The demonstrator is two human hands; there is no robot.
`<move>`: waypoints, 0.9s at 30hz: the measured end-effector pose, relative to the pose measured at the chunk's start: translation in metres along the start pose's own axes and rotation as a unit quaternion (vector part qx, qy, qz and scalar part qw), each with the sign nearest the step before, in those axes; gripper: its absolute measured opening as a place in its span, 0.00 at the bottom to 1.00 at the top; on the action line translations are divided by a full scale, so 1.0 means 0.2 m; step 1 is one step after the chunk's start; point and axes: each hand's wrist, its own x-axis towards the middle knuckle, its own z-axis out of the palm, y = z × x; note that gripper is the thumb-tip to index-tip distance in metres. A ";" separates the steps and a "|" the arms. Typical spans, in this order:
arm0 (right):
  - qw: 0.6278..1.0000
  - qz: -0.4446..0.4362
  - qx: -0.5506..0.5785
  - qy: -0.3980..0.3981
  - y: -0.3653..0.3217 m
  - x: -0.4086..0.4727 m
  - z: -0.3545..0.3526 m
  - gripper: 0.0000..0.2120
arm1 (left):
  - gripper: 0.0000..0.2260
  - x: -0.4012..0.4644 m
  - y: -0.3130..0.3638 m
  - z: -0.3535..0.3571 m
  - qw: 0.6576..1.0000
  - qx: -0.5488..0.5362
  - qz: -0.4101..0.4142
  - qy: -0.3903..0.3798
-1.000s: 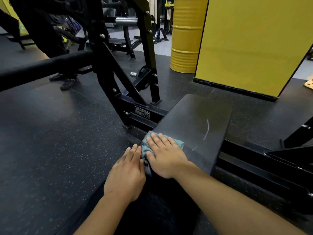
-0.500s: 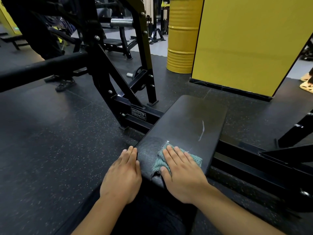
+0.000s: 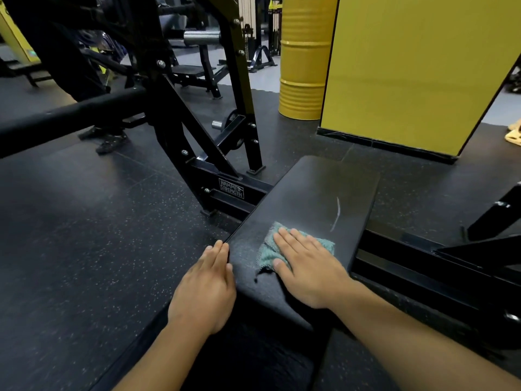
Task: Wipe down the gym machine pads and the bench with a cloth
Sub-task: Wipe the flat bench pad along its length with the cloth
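A black padded bench [image 3: 313, 193] runs away from me at the centre, with a pale scratch near its right side. A teal cloth [image 3: 270, 249] lies flat on its near half. My right hand [image 3: 307, 263] presses on the cloth with straight fingers, covering most of it. My left hand [image 3: 205, 286] rests flat against the bench's left edge, fingers together and straight, holding nothing.
A black machine frame [image 3: 197, 153] with a long padded bar [image 3: 70, 117] stands to the left. A yellow drum [image 3: 304, 57] and a yellow wall panel [image 3: 408, 71] are behind the bench. Black frame rails [image 3: 439, 266] lie to the right. A person's feet [image 3: 107, 139] stand at far left.
My right hand has slid the cloth from the bench's near left edge toward the right across the pad. My left hand has stayed at the left edge.
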 end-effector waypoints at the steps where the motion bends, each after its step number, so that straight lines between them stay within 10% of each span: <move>1: 1.000 0.011 -0.006 0.000 0.06 -0.06 -0.01 0.31 | 0.26 0.00 0.00 0.00 1.000 -0.001 0.001 -0.001; 27: 1.000 0.008 0.005 -0.001 -0.10 0.23 0.00 0.31 | 0.27 0.03 0.00 0.02 1.000 0.016 0.019 0.013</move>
